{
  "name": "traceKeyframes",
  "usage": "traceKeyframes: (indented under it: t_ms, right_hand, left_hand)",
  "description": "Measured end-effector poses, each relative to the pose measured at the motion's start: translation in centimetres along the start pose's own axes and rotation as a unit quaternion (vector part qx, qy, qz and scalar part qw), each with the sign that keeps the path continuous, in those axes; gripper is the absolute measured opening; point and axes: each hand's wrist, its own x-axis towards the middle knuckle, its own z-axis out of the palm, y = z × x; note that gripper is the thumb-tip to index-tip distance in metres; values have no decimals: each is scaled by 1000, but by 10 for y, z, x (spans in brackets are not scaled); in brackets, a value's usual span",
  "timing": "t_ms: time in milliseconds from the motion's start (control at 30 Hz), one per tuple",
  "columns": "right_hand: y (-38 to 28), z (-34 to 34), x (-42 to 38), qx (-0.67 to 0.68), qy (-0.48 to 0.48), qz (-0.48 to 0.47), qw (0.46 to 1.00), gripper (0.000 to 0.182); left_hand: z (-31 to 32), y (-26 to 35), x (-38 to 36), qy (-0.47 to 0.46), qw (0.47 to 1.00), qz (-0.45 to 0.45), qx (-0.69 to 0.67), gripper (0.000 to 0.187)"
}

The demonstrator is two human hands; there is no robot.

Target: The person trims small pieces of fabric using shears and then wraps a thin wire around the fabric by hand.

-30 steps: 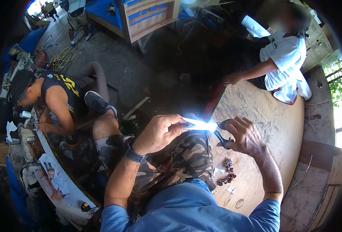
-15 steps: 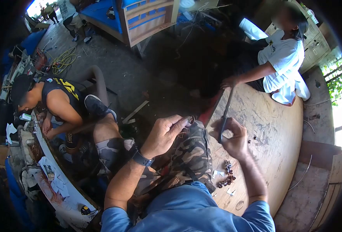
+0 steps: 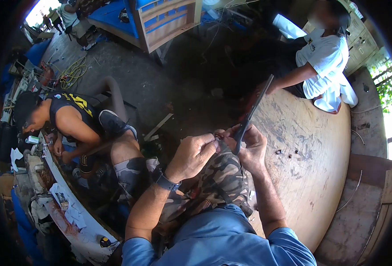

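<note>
My left hand [image 3: 191, 156], with a dark watch on its wrist, pinches a small brown object [image 3: 217, 136] whose kind I cannot make out. My right hand [image 3: 252, 148] is closed around the dark handles of a pair of scissors [image 3: 257, 103], the long blades pointing up and away from me. Its fingertips meet those of the left hand at the small brown piece, above my camouflage-trousered lap [image 3: 222, 177]. Several small dark bits [image 3: 290, 155] lie on the wooden table [image 3: 311, 190] to the right of my right hand.
A person in a white shirt [image 3: 326, 62] sits at the table's far edge. On the left, another person [image 3: 74, 117] bends over a long white-topped bench [image 3: 78, 230] holding paper scraps and a tape measure [image 3: 105, 241]. A wooden frame with blue panels [image 3: 169, 22] stands ahead.
My right hand has moved left with the scissors, from over the table to meet my left hand. My right forearm now covers the brown pieces seen near the table's front edge.
</note>
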Motion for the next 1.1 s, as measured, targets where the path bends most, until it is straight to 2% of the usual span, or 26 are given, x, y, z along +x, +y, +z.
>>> traceKeyframes:
  t_ms: [133, 267, 367, 467, 800, 900, 967, 1000, 1033, 1067, 1100]
  right_hand:
    - [-6, -8, 7, -88, -57, -3, 994, 20]
    - [-7, -9, 7, -134, -72, -11, 988, 20]
    - [-3, -7, 5, -70, -44, -1, 997, 21]
    - [3, -1, 7, 123, 9, 55, 991, 22]
    - [21, 7, 13, 177, 27, 76, 981, 24]
    - [17, -1, 16, 130, -12, 81, 988, 24]
    - [6, -11, 13, -80, -52, 40, 995, 28]
    - [0, -18, 13, -185, -71, 13, 980, 30]
    - [-4, -28, 12, -256, -94, -75, 959, 43]
    - [-1, -43, 12, -363, -118, -111, 917, 58]
    - [-1, -52, 12, -395, -139, -131, 899, 63]
  left_hand:
    - [-5, 15, -1, 0, 993, 3, 122, 21]
    - [-3, 8, -2, 23, 989, 52, 138, 21]
    - [1, 7, -1, 39, 992, 71, 94, 23]
    - [3, 12, -1, 44, 997, 48, 35, 24]
    - [1, 8, 2, 63, 997, -4, -35, 20]
    - [0, 8, 3, 83, 993, -17, -79, 17]
    - [-3, 8, 3, 104, 991, -9, -87, 15]
    - [-7, 9, 5, 113, 990, 14, -81, 14]
    - [-9, 9, 5, 122, 989, 35, -76, 13]
    - [-10, 8, 5, 131, 987, 53, -73, 13]
    - [-10, 6, 5, 129, 987, 55, -73, 12]
